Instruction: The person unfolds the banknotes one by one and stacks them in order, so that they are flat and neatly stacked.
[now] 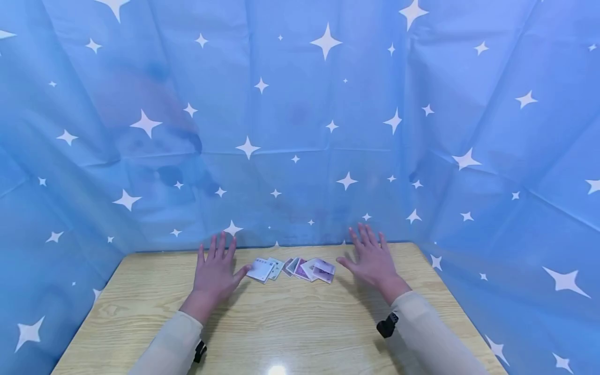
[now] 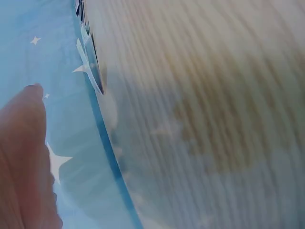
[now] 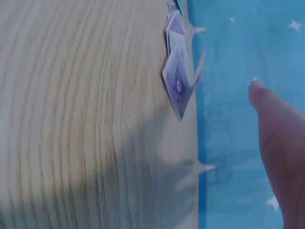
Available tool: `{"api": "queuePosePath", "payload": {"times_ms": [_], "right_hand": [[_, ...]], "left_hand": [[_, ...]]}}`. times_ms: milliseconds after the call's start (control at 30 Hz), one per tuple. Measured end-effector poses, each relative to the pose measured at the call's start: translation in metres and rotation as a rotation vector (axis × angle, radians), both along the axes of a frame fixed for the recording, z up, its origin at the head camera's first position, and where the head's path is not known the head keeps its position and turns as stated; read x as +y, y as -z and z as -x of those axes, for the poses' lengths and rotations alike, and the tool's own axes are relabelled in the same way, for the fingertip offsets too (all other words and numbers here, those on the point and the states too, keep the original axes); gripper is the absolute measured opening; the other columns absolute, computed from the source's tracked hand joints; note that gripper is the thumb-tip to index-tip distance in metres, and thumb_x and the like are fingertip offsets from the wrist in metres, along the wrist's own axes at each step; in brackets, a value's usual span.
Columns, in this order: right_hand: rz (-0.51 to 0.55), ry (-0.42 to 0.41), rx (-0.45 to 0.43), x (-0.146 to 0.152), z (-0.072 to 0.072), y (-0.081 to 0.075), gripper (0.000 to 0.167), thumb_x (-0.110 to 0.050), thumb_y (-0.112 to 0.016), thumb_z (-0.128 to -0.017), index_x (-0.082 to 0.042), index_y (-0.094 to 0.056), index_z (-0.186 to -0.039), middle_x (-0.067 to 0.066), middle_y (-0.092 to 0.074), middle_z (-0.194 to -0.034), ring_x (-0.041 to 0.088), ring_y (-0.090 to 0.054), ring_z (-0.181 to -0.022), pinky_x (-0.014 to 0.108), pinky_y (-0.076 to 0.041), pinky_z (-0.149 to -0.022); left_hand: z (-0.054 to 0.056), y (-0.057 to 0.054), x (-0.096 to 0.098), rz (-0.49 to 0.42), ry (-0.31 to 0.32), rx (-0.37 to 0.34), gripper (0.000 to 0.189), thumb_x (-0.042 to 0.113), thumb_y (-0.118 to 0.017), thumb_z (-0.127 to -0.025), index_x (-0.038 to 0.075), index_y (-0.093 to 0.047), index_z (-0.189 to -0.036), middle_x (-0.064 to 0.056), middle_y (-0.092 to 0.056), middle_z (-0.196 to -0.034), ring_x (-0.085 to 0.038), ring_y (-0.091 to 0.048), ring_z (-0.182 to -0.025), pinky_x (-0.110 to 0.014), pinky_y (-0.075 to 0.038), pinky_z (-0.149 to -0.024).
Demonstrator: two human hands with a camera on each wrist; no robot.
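Observation:
Several small cards lie in an overlapping row near the table's far edge. White and pale green cards (image 1: 260,269) make up the row's left part, purple ones (image 1: 323,272) its right part. My left hand (image 1: 215,273) is at the row's left end, fingers spread and holding nothing. My right hand (image 1: 373,260) is beyond the right end, fingers likewise spread and nothing in it. In the left wrist view the end card (image 2: 89,62) tilts up from the wood, apart from the thumb (image 2: 26,157). A bent purple card (image 3: 177,85) shows in the right wrist view, clear of that thumb (image 3: 281,138).
The light wooden table (image 1: 281,323) reaches back to a blue curtain (image 1: 290,120) with white stars, which also hangs at both sides. Black wrist cameras sit below each hand, the right one (image 1: 387,325) more visible. A bright reflection lies near the front.

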State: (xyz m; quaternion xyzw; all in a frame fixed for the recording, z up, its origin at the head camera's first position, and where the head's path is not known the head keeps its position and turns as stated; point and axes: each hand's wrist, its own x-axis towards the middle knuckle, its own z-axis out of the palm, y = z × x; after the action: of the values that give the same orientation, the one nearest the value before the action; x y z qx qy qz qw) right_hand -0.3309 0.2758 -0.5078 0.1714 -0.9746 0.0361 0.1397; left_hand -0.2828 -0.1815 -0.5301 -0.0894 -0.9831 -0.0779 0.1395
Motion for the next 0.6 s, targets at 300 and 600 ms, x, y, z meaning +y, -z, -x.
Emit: {"api": "queuePosePath", "payload": {"times_ms": [300, 600], "right_hand": [[0.221, -0.143, 0.000, -0.042, -0.006, -0.001, 0.082, -0.055, -0.077, -0.101, -0.005, -0.054, -0.161, 0.021, -0.056, -0.160, 0.045, -0.050, -0.148, 0.065, -0.040, -0.122], [0.464, -0.151, -0.177, -0.105, -0.014, -0.003, 0.069, -0.041, -0.082, -0.102, -0.007, -0.059, -0.157, 0.018, -0.061, -0.151, 0.041, -0.058, -0.140, 0.060, -0.050, -0.114]], "left_hand": [[0.001, -0.002, 0.003, -0.226, 0.050, 0.051, 0.082, 0.055, -0.067, -0.106, -0.001, -0.048, -0.163, -0.029, -0.050, -0.160, -0.052, -0.054, -0.141, -0.069, -0.045, -0.114], [0.005, -0.003, 0.012, -0.494, 0.032, -0.106, 0.062, 0.037, -0.080, -0.102, 0.001, -0.062, -0.149, -0.020, -0.064, -0.141, -0.041, -0.068, -0.123, -0.061, -0.057, -0.099]]}}
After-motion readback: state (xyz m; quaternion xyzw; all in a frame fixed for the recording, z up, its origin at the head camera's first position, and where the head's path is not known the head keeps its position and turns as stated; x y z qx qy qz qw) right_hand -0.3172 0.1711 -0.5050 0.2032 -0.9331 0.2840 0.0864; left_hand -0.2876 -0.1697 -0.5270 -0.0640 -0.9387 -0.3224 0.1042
